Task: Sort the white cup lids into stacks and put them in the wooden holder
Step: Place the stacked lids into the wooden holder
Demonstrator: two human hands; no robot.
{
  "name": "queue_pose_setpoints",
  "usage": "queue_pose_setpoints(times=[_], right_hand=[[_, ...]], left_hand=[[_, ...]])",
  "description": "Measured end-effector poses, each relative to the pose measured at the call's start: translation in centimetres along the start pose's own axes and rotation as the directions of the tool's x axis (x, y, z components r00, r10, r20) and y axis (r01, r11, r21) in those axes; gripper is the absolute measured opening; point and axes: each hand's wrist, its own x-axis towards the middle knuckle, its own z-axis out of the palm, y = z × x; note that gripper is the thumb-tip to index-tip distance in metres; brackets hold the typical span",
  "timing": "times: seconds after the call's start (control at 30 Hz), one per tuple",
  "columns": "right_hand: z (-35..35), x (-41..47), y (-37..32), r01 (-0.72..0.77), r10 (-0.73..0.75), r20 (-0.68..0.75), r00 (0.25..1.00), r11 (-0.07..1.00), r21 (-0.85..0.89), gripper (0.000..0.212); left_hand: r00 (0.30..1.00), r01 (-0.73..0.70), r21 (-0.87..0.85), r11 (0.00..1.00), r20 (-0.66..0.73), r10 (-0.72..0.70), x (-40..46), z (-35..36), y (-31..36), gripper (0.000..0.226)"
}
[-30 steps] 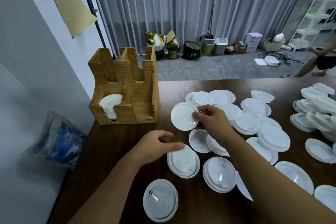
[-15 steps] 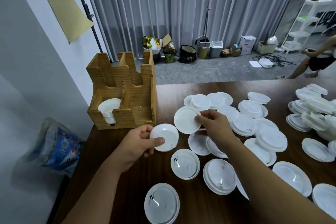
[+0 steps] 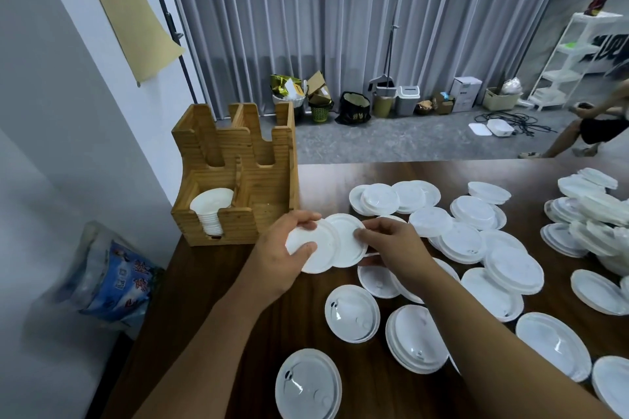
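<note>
My left hand [image 3: 277, 255] grips a white lid [image 3: 315, 248] above the dark table [image 3: 211, 286], just in front of the wooden holder [image 3: 262, 180]. My right hand [image 3: 391, 245] pinches a second white lid [image 3: 349, 241] whose edge overlaps the first. A stack of small white lids [image 3: 211, 211] sits in the holder's front left slot. Several loose lids and short stacks [image 3: 473, 241] lie spread over the table to the right and front.
A blue plastic bag [image 3: 109, 279] sits on the floor left of the table. A heap of lids [image 3: 595, 214] fills the table's far right. Bins and boxes [image 3: 394, 102] line the curtain. A person [image 3: 599, 126] moves at the far right.
My left hand picked a lid off the table, lifted it and brought it against the lid in my right hand. The two lids now overlap near the holder.
</note>
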Motion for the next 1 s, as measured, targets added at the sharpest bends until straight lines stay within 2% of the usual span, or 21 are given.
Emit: queue_pose_setpoints(times=[0.07,0.2,0.37,0.5,0.73,1.0], right_hand=[[0.1,-0.2,-0.1,0.001,-0.002,0.044,0.999,1.0,0.026,0.015],[0.1,-0.6,-0.3,0.034,-0.028,0.12,0.992,0.998,-0.045,0.02],[0.1,-0.6,-0.7,0.01,-0.015,0.158,0.987,0.999,0.031,0.025],[-0.1,-0.4,-0.8,-0.012,0.005,0.194,0.981,0.999,0.039,0.03],[-0.6,0.4,-0.7,-0.048,0.01,0.291,0.957,0.991,0.124,0.032],[-0.8,1.1,-0.2,-0.001,-0.012,0.222,0.975,0.998,0.06,0.032]], left_hand=[[0.998,-0.06,0.088,0.994,0.003,0.06,0.2,0.5,0.3,0.064],[0.989,-0.148,0.175,0.974,0.004,0.149,0.4,1.4,0.6,0.08],[0.997,-0.069,0.156,0.985,-0.009,0.071,0.9,2.6,0.1,0.059],[0.999,0.001,0.117,0.993,-0.042,0.004,1.3,3.6,-0.2,0.053],[0.992,0.041,0.043,0.998,-0.118,-0.036,1.8,4.0,0.1,0.052],[0.99,0.06,-0.073,0.995,-0.124,-0.069,2.2,4.1,0.5,0.055]])
